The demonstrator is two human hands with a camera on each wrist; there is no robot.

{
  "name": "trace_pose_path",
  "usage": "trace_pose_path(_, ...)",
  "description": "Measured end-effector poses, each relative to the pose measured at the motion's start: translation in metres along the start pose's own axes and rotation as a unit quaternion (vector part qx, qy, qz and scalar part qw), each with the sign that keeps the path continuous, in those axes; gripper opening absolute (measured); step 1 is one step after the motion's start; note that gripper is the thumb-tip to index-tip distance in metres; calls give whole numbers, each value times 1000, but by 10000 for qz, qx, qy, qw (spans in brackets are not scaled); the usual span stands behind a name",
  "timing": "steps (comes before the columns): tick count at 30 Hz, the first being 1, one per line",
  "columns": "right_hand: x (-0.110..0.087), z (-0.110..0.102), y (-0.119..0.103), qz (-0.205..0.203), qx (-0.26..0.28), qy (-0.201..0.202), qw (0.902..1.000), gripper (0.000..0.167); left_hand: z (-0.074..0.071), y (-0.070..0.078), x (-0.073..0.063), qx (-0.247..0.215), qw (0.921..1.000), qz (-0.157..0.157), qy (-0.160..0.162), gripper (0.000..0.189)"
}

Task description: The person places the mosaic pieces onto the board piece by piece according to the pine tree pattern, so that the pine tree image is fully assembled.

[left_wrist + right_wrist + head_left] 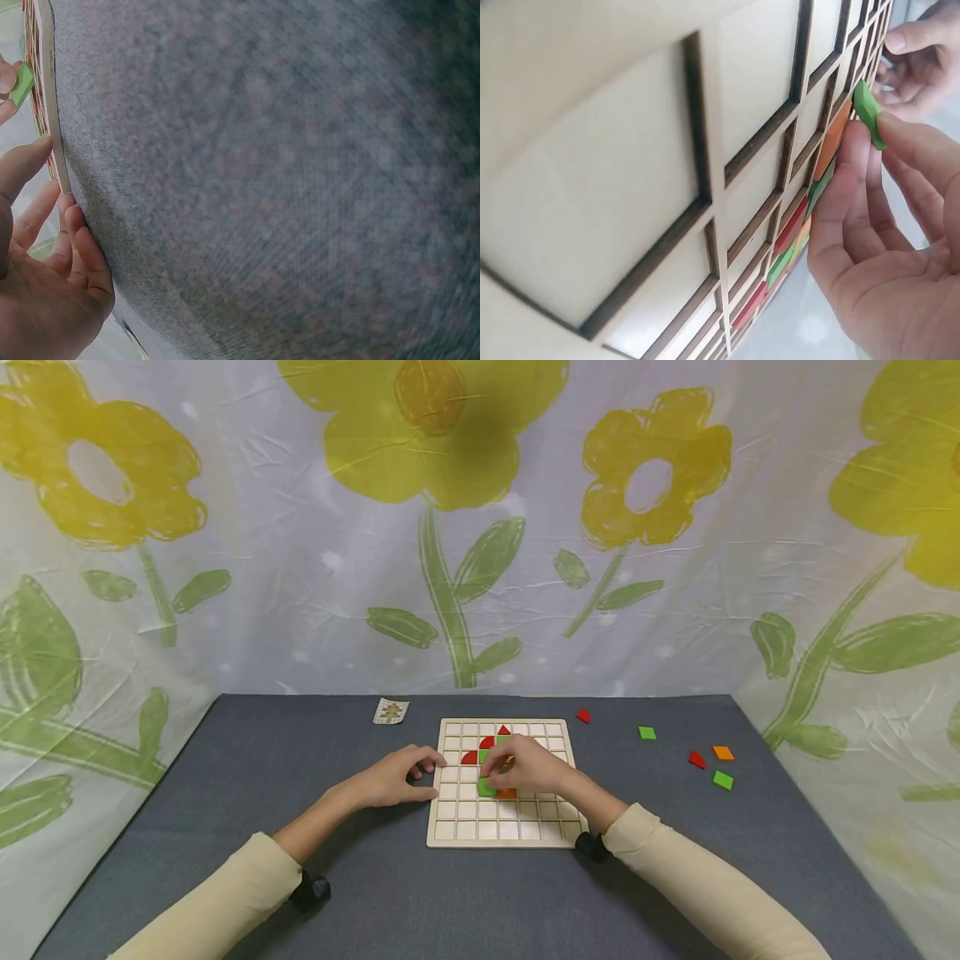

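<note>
A wooden grid board (465,831) lies on the table with red, green and orange tiles in some cells. My right hand (532,766) is over its middle, pinching a green tile (868,112) between thumb and fingertips; the tile is tilted in the right wrist view. Beside those fingers sit an orange tile (832,141) and a red tile (791,226) in their cells. My left hand (396,777) touches the board's left edge with thumb and fingertips, the fingers loosely extended. Part of the pattern is hidden under my right hand.
A small printed card (391,711) lies behind the board on the left. Loose tiles are scattered at the right: red (583,716), green (647,733), orange (723,752) and others. A flowered curtain (330,610) hangs behind the grey table (465,902).
</note>
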State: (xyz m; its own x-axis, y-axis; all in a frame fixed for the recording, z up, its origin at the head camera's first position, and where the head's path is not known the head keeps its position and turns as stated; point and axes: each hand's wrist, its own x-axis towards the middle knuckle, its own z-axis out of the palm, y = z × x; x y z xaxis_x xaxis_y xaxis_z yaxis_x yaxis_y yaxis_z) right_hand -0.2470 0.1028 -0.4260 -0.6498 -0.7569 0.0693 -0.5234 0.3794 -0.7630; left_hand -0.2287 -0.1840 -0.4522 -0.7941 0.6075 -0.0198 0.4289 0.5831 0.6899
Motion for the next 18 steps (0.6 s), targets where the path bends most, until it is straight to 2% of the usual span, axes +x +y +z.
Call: trace_pose_path(18,3,5,3,36,-380,50,9993,6,0,2,0,9,10000,-31,11,42)
